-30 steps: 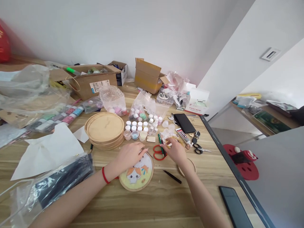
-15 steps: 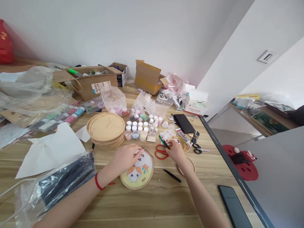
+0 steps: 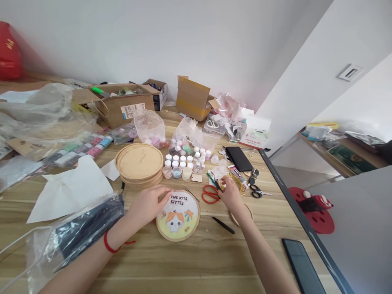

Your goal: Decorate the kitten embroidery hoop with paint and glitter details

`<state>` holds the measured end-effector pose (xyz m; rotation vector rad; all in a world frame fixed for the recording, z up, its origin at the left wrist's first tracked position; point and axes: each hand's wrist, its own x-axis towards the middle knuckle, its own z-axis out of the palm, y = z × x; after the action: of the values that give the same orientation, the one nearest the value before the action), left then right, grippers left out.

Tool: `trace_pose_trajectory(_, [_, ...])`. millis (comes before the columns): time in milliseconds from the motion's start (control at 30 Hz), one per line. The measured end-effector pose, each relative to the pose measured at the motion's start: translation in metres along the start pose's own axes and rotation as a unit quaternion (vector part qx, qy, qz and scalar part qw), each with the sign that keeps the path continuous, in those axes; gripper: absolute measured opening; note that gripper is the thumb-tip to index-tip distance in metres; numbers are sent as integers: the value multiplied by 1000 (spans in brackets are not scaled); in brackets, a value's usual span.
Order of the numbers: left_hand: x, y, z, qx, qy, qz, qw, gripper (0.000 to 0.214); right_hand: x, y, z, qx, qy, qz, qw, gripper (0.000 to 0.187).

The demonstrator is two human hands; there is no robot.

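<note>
My left hand (image 3: 150, 206), a red cord at its wrist, is at the upper left edge of a round hoop (image 3: 191, 228). Its thumb and fingertips come close in a pinch; whatever may be between them is too small to make out. The hoop's cloth shows lettering and an orange-and-white cat. A pair of tweezers (image 3: 190, 192) lies at its upper right. My right hand (image 3: 232, 196) has its fingers closed around a slim dark tool (image 3: 218, 185), beside a green pen-like stick (image 3: 211, 178) and red-handled scissors (image 3: 210, 194).
Stacked wooden discs (image 3: 139, 161) stand left of several small white-lidded jars (image 3: 183, 159). A black pen (image 3: 223, 225), a ring (image 3: 251, 212), black scissors (image 3: 260, 192), a glue tube (image 3: 236, 173) and a phone (image 3: 303, 265) lie rightward. Cardboard boxes (image 3: 192, 98) line the wall.
My left hand has drawn back left off the cloth, uncovering the lettering. My right hand has shifted slightly right, still by the scissors. The view has turned slightly.
</note>
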<state>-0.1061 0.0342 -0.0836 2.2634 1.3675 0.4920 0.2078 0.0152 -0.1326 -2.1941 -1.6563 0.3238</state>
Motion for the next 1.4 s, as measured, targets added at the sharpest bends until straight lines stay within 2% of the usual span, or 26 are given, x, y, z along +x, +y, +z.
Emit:
trace_pose_trajectory(67, [-5,-6,-3,-5,9,-10,1000,39,-3,-1,-7,20,-3,0,1000,43])
trace_pose_trajectory(167, [-11,-16,-7,-5,17,-35,999,42,-8,-1,-22,102,-26,15,994,40])
trace_pose_trajectory(333, [-11,-24,-6,-6,-1,-56,998,42,-16,-9,-42,240,-87,31,966,36])
trace_pose_trajectory(500, [0,-16,1,-9,3,-25,1000,40,-16,-36,-31,267,-201,-4,943,29])
trace_pose_trajectory(600, [5,-12,6,5,-7,1,1000,37,-9,-56,-15,247,-231,-55,940,29])
trace_pose_trajectory(767, [3,-13,14,7,-45,-6,999,32,7,-78,9,142,-183,-165,959,30])
trace_pose_trajectory(933, [0,-18,22,-1,-54,-8,998,31,15,-82,31,70,-123,-232,962,30])
trace_pose_trajectory(1067, [1,-17,23,12,-62,-20,998,31,12,-81,44,47,-98,-237,965,20])
trace_pose_trajectory(1167, [1,-14,23,20,-68,-26,997,31,9,-81,47,39,-83,-243,966,20])
trace_pose_trajectory(1400, [1,-15,21,-13,-43,-18,999,33,6,-82,39,27,-39,-242,969,19])
